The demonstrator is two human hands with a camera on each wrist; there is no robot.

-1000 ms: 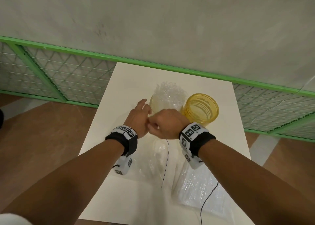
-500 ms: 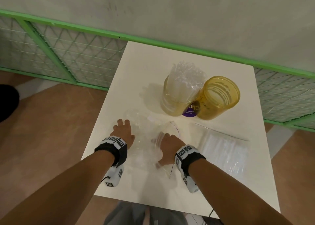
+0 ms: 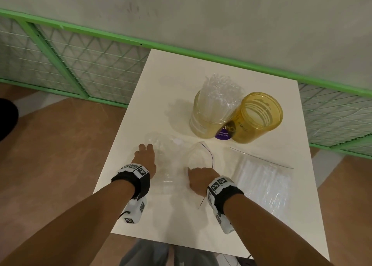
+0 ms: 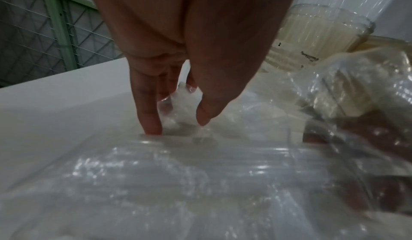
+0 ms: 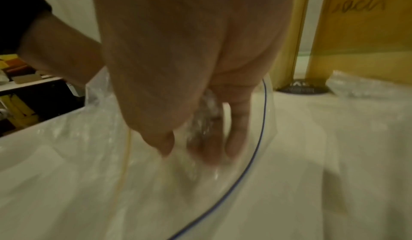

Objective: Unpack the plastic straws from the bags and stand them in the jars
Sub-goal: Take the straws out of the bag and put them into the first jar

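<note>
A clear zip bag [image 3: 171, 165] [image 4: 200, 182] holding clear straws lies on the white table [image 3: 171, 80] near its front edge. My left hand [image 3: 145, 157] [image 4: 176, 125] presses the bag's left side with straight fingers. My right hand [image 3: 199, 177] [image 5: 196, 152] reaches into the bag's mouth between its blue and yellow zip lines. Its thumb and fingers close on shiny clear plastic that looks like straws. Behind stand two yellow jars. The left jar [image 3: 203, 116] is full of upright clear straws [image 3: 219, 94], and the right jar [image 3: 259, 120] is empty.
A second clear bag of straws [image 3: 263, 179] lies flat at the table's right. A purple label [image 3: 222, 135] shows at the jars' base. A green mesh fence [image 3: 80, 64] runs behind the table, and brown floor lies to the left.
Both hands came down from the jars to the bag near the front edge. The right hand has moved into the bag's mouth, while the left hand settled on its left side.
</note>
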